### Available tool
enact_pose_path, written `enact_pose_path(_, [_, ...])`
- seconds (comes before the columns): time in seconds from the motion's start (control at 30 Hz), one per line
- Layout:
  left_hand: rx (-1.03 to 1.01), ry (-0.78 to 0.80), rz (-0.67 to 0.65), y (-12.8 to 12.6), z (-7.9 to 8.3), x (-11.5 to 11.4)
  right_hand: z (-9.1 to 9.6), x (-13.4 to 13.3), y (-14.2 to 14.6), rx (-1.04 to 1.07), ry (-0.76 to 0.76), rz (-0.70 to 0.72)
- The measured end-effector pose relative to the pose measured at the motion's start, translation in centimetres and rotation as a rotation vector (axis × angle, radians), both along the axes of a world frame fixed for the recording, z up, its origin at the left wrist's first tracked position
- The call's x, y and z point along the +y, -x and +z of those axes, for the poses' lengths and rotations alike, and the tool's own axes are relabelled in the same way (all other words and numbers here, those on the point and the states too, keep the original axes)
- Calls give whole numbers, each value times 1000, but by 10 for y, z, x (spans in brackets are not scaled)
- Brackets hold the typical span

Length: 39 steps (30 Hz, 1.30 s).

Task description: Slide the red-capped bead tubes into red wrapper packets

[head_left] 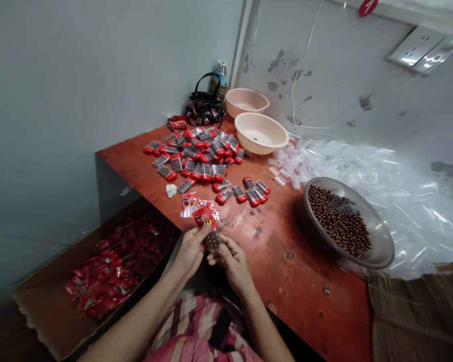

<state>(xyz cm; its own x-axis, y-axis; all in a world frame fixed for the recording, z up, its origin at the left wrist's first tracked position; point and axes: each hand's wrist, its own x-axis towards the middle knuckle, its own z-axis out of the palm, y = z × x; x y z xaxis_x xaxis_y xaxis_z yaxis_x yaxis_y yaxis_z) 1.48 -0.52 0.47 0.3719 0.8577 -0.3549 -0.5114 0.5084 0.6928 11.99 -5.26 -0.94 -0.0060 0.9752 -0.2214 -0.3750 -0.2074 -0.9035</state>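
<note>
Filled clear tube [212, 240], small dark round pieces showing through its wall, held at the near edge of the counter [287, 271] directly below a red printed packet [205, 217].

Hands: left hand [191, 250] and right hand [230, 261], close together and narrowly closed around the tube and packet; which fingers bear on which item cannot be told.

On the counter, red-orange and scarred:
- Loose red printed packets [192, 204], just beyond the hands.
- Main heap of red-capped filled tubes [198, 156], lying at mixed angles.
- Smaller group of red-capped filled tubes [249, 192], to the right of the heap.
- Crumpled white item [171, 190], near the counter's left edge.
- Two pink plastic basins [260, 131], at the far end, one behind the other.
- Black patterned handbag [206, 108] and bottle [221, 74], in the far corner.

Right of the counter:
- Metal bowl [362, 221] of brown round pieces [337, 218], its rim over a spread of clear plastic tubes [400, 201].

Left, below the counter:
- Cardboard box [41, 301] holding many red packets [117, 266].
</note>
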Motion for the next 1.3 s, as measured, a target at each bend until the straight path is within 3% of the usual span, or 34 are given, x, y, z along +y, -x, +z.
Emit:
enact_pose_path(0.13, [113, 15, 126, -4, -8, 1, 0, -3, 5, -10, 6, -101])
enact_pose_path(0.27, [129, 60, 124, -11, -9, -5, -1, -2, 10, -18, 4, -205])
enact_pose_path(0.5, [-25, 56, 122, -6, -11, -7, -2, -1, 5, 14, 40, -168])
enact_pose_path(0.7, [-132, 34, 28, -6, -14, -14, -10, 8, 2, 142, 92, -226])
enact_pose_path(0.9, [-189, 18, -12, 11, -8, -12, -8, 22, 14, 179, 110, -122])
enact_pose_path(1.0, [-167, 32, 148, 38, -11, -9, -4, 22, 20, 135, 97, -70])
enact_pose_path(1.07, [-57, 64, 366, 60, -19, -11, -2, 21, 15, 90, 77, -87])
enact_pose_path(1.17, [382, 63, 604, 84, -35, -18, 0, 20, 1, 10, 59, -153])
enact_pose_path(1.23, [770, -144, 623, 87, -40, -22, 1, 20, -7, -23, 51, -173])
enact_pose_path(1.3, [1102, -499, 509, 77, -39, -19, 2, 21, -10, -32, 49, -170])
